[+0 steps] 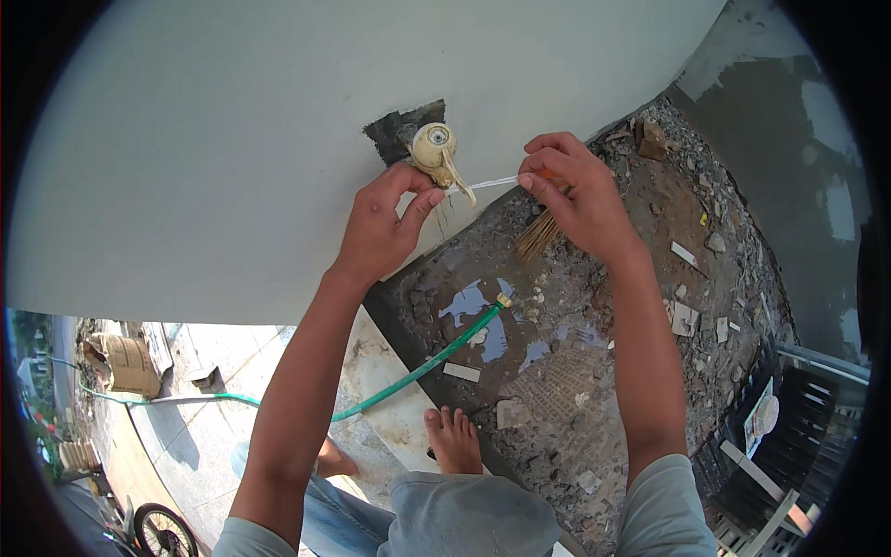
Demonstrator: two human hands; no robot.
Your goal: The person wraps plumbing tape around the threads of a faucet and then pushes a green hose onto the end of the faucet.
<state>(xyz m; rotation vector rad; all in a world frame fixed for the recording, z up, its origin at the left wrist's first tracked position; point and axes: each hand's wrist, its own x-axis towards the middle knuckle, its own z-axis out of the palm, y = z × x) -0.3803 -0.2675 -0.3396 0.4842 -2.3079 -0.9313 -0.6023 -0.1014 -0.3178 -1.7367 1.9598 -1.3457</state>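
A cream plastic tap [432,147] with a lever handle sticks out of the wall. Just under it, my left hand [382,212] is closed, thumb and forefinger pinching at the tap's outlet, where one end of a thin white strip of thread seal tape [492,183] lies. The strip runs taut and slightly upward to my right hand [577,190]. That hand is closed on the tape, with a bit of something orange showing between its fingers; the rest of it is hidden. The outlet is mostly covered by my left fingers.
Around the tap the wall [232,186] has a dark rough patch [385,136]. A green hose [418,373] with a pale end fitting lies below, across a ledge. A straw broom [538,235] is behind my right hand. Rubble, puddles and tile pieces [461,372] cover the ground.
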